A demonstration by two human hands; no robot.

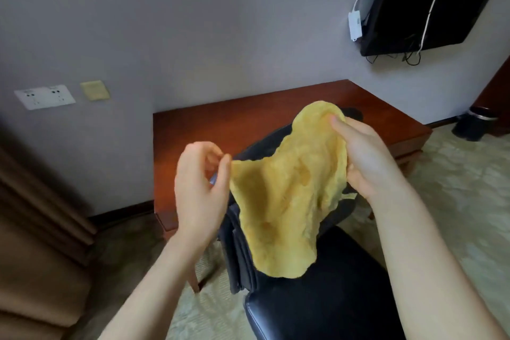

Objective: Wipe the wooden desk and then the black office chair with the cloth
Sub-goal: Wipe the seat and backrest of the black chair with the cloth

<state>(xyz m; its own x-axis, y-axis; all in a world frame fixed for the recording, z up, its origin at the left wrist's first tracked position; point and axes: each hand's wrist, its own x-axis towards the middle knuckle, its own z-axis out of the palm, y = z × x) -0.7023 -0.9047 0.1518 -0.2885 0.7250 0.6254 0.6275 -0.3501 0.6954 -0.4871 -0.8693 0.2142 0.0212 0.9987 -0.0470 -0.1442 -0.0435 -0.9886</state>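
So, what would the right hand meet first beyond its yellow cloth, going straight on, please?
Probably the black leather office chair's backrest just behind the cloth, though depth is unclear.

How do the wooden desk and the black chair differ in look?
The wooden desk is reddish-brown with a hard, flat top; the black office chair is dark, padded and shiny. The desk stands against the wall; the chair sits nearer, partly behind the yellow cloth.
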